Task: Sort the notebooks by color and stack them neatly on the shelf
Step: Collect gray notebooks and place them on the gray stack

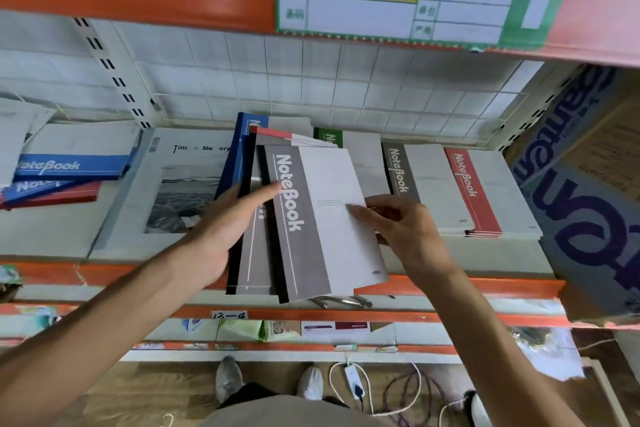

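- Notebooks, grey-banded: top grey notebook (311,218) is held in front of the shelf (450,284), lying on a fanned bundle of grey ones (254,253), with a blue notebook (239,149) and a red-edged one (277,133) at the back of the fan.
- Left hand (221,232): the bundle is supported from beneath and at its left edge, thumb laid across the cover; the grip is clenched round the bundle.
- Right hand (398,222): the top notebook's right edge is pinched, thumb on the white cover, fingers seemingly beneath.
- Sorted piles on the shelf: a green pile (329,139), a grey pile (415,184) and a red pile (474,194) are ranged to the right; blue and red notebooks (65,173) lie loose at the left.
- Handling, judged: thin, light, soft-covered; flexing is expected if lifted by one corner. Covers appear smooth, so sliding within the fan is likely.
- Hold, judged: the long edge or spine is best taken, near its middle, with fingers under and thumb over.
- Destination, judged: the grey pile.
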The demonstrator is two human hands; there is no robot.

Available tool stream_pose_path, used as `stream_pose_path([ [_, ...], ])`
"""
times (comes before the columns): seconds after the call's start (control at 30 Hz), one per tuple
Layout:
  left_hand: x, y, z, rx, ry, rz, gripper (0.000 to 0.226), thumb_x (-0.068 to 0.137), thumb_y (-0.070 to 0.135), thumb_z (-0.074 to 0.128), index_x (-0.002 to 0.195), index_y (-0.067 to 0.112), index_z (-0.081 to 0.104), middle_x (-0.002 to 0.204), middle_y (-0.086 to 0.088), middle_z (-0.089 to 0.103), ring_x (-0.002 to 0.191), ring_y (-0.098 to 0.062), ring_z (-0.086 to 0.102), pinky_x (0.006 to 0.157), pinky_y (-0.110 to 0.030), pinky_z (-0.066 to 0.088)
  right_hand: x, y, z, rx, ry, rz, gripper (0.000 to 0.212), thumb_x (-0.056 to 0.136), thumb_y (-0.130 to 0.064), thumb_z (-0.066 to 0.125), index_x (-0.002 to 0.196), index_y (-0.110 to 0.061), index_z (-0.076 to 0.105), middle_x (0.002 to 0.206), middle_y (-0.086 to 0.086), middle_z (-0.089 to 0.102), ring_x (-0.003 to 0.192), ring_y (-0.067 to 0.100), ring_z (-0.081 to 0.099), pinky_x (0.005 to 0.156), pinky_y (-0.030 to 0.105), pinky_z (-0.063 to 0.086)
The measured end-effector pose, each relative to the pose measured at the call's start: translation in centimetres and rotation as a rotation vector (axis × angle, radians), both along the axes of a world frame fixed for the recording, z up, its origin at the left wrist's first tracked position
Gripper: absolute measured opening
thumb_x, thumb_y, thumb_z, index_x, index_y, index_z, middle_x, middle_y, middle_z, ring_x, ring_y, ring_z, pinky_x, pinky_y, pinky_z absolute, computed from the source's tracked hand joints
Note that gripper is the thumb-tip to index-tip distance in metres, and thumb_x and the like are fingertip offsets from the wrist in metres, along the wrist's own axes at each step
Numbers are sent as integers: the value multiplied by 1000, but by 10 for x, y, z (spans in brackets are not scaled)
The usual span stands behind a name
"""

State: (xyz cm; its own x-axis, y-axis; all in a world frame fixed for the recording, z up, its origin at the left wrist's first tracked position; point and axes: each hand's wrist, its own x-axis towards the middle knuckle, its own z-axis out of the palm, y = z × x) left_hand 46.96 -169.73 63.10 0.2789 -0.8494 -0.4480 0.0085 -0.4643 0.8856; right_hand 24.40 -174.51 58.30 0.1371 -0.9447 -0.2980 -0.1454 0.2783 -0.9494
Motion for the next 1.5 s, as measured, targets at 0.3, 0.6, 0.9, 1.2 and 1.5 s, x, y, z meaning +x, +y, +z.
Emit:
stream_pose_path([
  [0.3, 4, 5, -1, -6, 69, 39, 20, 92, 37, 59, 111, 35, 56, 81, 25, 52, 63, 14, 46, 55, -15, 31, -70, -46, -16, -137, 191, -268, 21, 84, -9, 79, 79, -18, 61, 59, -3, 51, 50, 10, 41, 45, 24, 33],
  [0.6, 1, 3, 0, -20, 99, 62, 14, 91, 39, 60, 100, 42, 49, 77, 25, 45, 64, 11, 38, 55, -18, 26, -137, -122, -27, -63, 395, -327, 17, 79, -21, 85, 80, -25, 69, 94, 0, 74, 96, 27, 70, 94, 44, 57],
  [0.9, 1, 3, -4, -30, 92, 37, 6, 90, 37, 62, 95, 39, 59, 57, 27, 64, 49, 12, 59, 59, -21, 34, -136, -126, -39, -153, 686, -259, 29, 82, -37, 79, 106, -20, 74, 101, -1, 70, 98, 21, 66, 96, 38, 54],
  [1.2, 10, -15, -20, -19, 122, 50, 24, 74, 45, 72, 92, 28, 70, 96, 7, 73, 81, -12, 71, 68, -26, 50, -127, -116, -35, -220, 982, -163, 38, 85, -46, 73, 108, -16, 70, 105, 8, 69, 99, 30, 65, 87, 42, 54],
  [1.5, -4, -6, -18, 26, 71, 66, 12, 86, 37, 67, 85, 26, 68, 83, 10, 69, 77, -6, 60, 66, -24, 39, -6, 0, -6, -128, 113, 97, 15, 91, -28, 72, 95, -13, 74, 84, 4, 75, 79, 15, 73, 67, 32, 61],
])
